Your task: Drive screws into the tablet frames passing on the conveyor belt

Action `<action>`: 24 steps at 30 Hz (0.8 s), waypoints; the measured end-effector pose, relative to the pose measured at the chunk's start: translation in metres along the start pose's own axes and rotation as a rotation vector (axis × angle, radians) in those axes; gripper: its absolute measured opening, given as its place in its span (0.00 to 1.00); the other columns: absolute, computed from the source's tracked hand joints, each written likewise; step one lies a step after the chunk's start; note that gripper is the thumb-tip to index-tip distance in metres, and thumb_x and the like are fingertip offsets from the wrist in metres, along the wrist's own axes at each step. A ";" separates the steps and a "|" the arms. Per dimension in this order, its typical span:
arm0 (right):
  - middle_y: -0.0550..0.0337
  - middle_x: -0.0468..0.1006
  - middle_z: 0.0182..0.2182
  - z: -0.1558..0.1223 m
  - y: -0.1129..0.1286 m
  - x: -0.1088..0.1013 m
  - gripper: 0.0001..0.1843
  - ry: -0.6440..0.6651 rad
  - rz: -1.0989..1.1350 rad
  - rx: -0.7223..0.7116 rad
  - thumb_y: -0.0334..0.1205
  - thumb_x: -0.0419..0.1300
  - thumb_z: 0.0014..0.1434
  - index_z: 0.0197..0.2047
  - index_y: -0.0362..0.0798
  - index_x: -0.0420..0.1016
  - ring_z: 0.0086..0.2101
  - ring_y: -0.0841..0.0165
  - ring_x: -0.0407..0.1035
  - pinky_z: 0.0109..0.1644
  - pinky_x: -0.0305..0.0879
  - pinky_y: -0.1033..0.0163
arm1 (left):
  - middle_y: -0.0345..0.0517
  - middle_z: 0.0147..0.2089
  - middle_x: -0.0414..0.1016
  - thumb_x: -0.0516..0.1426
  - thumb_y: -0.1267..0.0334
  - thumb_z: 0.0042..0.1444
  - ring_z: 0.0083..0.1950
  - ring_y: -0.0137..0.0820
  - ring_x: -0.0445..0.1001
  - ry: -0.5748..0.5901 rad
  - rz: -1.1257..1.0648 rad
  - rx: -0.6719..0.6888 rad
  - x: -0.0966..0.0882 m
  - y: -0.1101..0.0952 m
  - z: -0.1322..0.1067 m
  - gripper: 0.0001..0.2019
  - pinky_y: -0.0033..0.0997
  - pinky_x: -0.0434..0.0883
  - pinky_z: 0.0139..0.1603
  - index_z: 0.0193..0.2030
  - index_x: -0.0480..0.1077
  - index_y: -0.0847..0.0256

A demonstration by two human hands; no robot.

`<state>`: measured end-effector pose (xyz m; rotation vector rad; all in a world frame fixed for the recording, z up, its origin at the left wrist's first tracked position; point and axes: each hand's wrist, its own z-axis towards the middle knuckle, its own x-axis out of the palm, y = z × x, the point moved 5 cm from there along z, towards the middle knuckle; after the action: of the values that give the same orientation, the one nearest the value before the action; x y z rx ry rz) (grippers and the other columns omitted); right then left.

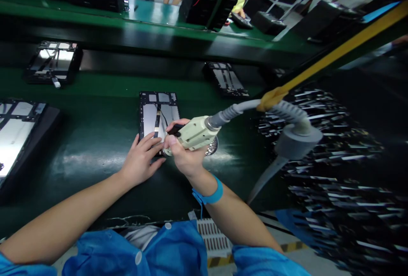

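Observation:
A tablet (160,110) lies on the dark green bench with its inner side up, showing silver plates, flat cables and a black frame. My left hand (140,161) rests at its lower end, fingers stretched out and apart over the edge, thumb close to the near side. My right hand (189,159) is wrapped round a pale electric screwdriver (199,133), which slants down toward the tablet's lower right corner. Fingers hide the screwdriver's tip. A blue band (212,193) circles my right wrist. Partly behind my right hand is a round dish of small shiny screws (212,145).
More opened tablets lie at the left (19,131), far left (54,59) and far right (226,80). The screwdriver's grey cable (248,105) hangs from a yellow strap (306,70). Dense rows of dark, shiny-edged parts (344,191) stand at right. Other people stand beyond the bench.

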<state>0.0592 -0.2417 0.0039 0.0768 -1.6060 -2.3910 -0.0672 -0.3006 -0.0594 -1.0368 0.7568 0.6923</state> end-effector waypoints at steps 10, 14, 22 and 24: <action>0.59 0.77 0.38 -0.005 -0.001 0.002 0.16 0.025 -0.140 -0.038 0.36 0.65 0.57 0.49 0.51 0.71 0.38 0.65 0.77 0.46 0.78 0.55 | 0.54 0.66 0.72 0.59 0.59 0.65 0.73 0.47 0.63 -0.016 -0.007 -0.005 0.005 0.004 -0.001 0.20 0.67 0.59 0.71 0.63 0.71 0.51; 0.59 0.78 0.38 -0.005 -0.002 0.003 0.16 0.057 -0.181 -0.059 0.35 0.65 0.58 0.50 0.50 0.72 0.36 0.66 0.77 0.47 0.77 0.55 | 0.55 0.66 0.72 0.60 0.61 0.64 0.73 0.47 0.63 -0.014 0.017 -0.013 0.006 0.004 0.000 0.20 0.67 0.59 0.71 0.63 0.71 0.51; 0.58 0.78 0.41 0.011 0.005 -0.026 0.15 -0.030 0.006 -0.086 0.36 0.66 0.59 0.50 0.50 0.72 0.30 0.70 0.75 0.35 0.76 0.60 | 0.52 0.66 0.72 0.57 0.57 0.67 0.71 0.43 0.66 -0.066 0.175 -0.042 0.002 0.033 0.026 0.17 0.61 0.61 0.71 0.61 0.73 0.50; 0.59 0.77 0.41 0.016 0.008 -0.043 0.14 -0.070 0.036 -0.080 0.37 0.66 0.60 0.49 0.50 0.72 0.25 0.73 0.72 0.29 0.73 0.64 | 0.53 0.68 0.69 0.57 0.56 0.67 0.71 0.44 0.65 -0.096 0.252 -0.109 -0.004 0.061 0.054 0.17 0.61 0.58 0.73 0.61 0.73 0.51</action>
<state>0.0991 -0.2195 0.0136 -0.0502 -1.5261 -2.4522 -0.1069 -0.2298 -0.0694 -1.0081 0.7805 1.0027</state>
